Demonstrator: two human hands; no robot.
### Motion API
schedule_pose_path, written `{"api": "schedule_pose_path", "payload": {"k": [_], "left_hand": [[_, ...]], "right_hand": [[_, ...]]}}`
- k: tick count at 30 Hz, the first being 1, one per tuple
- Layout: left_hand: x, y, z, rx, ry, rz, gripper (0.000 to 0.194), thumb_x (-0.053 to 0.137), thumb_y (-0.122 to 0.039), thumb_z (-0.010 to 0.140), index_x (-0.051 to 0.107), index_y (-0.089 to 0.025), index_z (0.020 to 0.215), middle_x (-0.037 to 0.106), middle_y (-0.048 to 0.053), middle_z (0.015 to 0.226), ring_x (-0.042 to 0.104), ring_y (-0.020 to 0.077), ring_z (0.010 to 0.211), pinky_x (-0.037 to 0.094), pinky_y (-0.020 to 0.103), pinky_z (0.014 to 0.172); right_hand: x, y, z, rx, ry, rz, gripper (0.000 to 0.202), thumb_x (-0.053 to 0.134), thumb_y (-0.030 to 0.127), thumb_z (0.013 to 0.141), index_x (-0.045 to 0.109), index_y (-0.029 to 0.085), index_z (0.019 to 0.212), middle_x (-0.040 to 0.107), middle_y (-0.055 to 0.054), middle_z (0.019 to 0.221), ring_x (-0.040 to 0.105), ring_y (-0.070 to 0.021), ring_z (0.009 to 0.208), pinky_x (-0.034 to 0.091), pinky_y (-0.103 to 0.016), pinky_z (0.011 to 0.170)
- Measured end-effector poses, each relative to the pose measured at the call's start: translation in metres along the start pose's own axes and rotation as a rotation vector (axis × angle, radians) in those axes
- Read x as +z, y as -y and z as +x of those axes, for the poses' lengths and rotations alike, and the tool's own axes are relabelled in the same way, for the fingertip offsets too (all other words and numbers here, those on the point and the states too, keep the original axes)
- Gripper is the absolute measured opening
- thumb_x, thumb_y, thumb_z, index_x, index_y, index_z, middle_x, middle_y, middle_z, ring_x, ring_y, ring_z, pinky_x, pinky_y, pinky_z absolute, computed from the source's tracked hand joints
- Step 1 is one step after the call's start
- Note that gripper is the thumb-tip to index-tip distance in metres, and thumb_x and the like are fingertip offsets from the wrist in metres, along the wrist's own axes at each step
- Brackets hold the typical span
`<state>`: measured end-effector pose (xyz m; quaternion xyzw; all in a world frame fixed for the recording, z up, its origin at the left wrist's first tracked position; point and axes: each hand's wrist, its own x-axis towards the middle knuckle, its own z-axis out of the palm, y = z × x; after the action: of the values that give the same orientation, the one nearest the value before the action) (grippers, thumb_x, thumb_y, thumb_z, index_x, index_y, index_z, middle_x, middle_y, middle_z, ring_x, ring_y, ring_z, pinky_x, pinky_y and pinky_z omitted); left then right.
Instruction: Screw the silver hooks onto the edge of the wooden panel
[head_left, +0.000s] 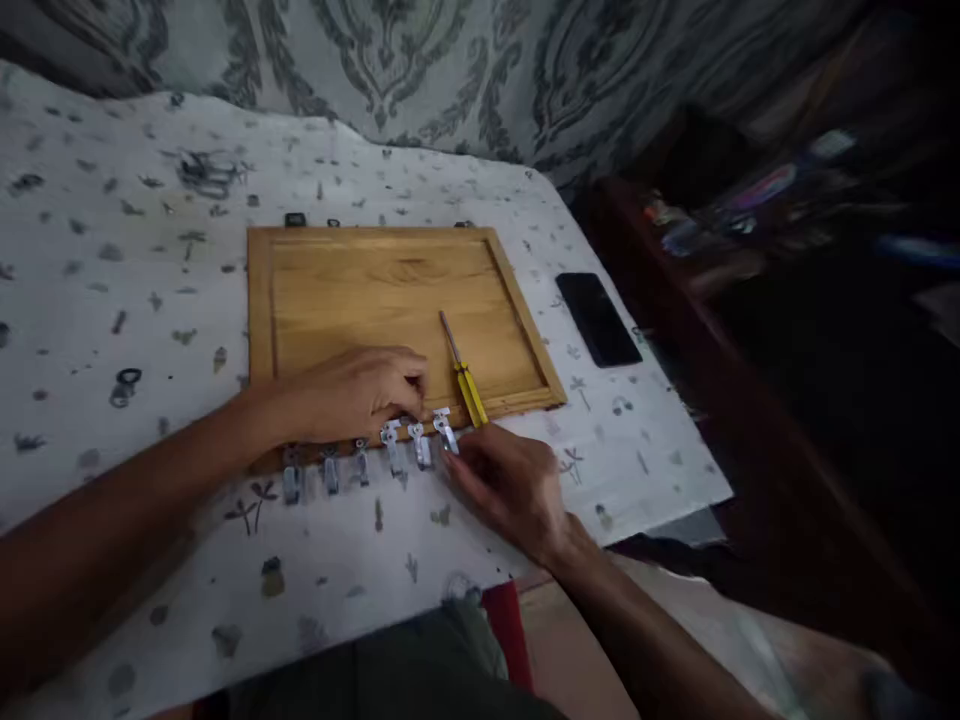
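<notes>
A framed wooden panel (390, 290) lies flat on the table. Along its near edge sits a row of several small metal clips (362, 462). My left hand (367, 390) rests over the panel's near edge, its fingers curled and pointing down beside the clips; what is under the fingertips is hidden. At the right end of the row, my right hand (517, 485) has its fingers closed on a metal clip (444, 430). A screwdriver (468, 388) with a yellow handle lies slanted across the panel, its handle end against my right hand.
The table is covered by a white patterned cloth (135, 350). A black phone (598, 320) lies to the right of the panel. Small metal pieces (125, 387) lie at the left. A patterned curtain (420, 70) hangs behind; dark furniture (720, 330) stands at the right.
</notes>
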<state>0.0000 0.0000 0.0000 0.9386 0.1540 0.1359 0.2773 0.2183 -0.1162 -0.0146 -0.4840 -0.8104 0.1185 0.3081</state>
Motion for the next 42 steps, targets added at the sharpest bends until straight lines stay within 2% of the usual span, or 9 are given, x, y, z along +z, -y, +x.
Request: {"api": "schedule_pose_path", "payload": {"k": [9, 17, 26, 36, 42], "left_hand": [[-0.0016, -0.0001, -0.0003, 0.009, -0.002, -0.010, 0.033, 0.053, 0.000, 0.087, 0.078, -0.020, 0.092, 0.069, 0.004, 0.096, 0.064, 0.0159, 0.089, 0.047, 0.026, 0.077], [-0.0018, -0.0023, -0.0002, 0.006, -0.017, -0.061, 0.036, 0.048, 0.002, 0.089, 0.077, -0.019, 0.093, 0.069, 0.006, 0.097, 0.064, 0.0159, 0.087, 0.048, 0.026, 0.074], [0.0004, -0.0017, -0.0010, -0.022, -0.040, -0.133, 0.034, 0.045, -0.008, 0.096, 0.075, -0.023, 0.098, 0.069, 0.006, 0.096, 0.063, 0.0174, 0.084, 0.048, 0.030, 0.070], [0.0007, -0.0006, -0.0005, -0.029, -0.020, -0.151, 0.035, 0.044, -0.008, 0.096, 0.075, -0.023, 0.096, 0.068, 0.007, 0.096, 0.063, 0.0180, 0.085, 0.047, 0.030, 0.070], [-0.0008, -0.0022, 0.0007, -0.005, -0.028, -0.124, 0.036, 0.043, -0.002, 0.093, 0.073, -0.019, 0.083, 0.067, 0.006, 0.093, 0.061, 0.0167, 0.084, 0.046, 0.029, 0.071]], "right_hand": [[0.0053, -0.0027, 0.0000, -0.044, -0.018, 0.061, 0.026, 0.059, 0.022, 0.097, 0.058, 0.016, 0.072, 0.052, 0.003, 0.058, 0.043, -0.0072, 0.050, 0.035, -0.022, 0.048], [0.0027, -0.0033, 0.0023, -0.050, 0.014, 0.083, 0.021, 0.058, 0.019, 0.099, 0.058, 0.018, 0.078, 0.055, 0.003, 0.061, 0.047, -0.0084, 0.053, 0.039, -0.024, 0.051], [0.0024, -0.0045, 0.0016, -0.041, 0.026, 0.093, 0.025, 0.059, 0.019, 0.098, 0.055, 0.018, 0.073, 0.055, 0.002, 0.059, 0.047, -0.0093, 0.052, 0.039, -0.025, 0.051], [-0.0019, -0.0034, 0.0034, -0.046, 0.062, 0.101, 0.024, 0.056, 0.021, 0.101, 0.059, 0.017, 0.077, 0.062, -0.001, 0.063, 0.055, -0.0104, 0.054, 0.044, -0.025, 0.053], [-0.0013, -0.0026, 0.0038, -0.036, 0.062, 0.054, 0.028, 0.054, 0.023, 0.102, 0.058, 0.018, 0.076, 0.060, 0.001, 0.060, 0.053, -0.0094, 0.052, 0.043, -0.024, 0.051]]}}
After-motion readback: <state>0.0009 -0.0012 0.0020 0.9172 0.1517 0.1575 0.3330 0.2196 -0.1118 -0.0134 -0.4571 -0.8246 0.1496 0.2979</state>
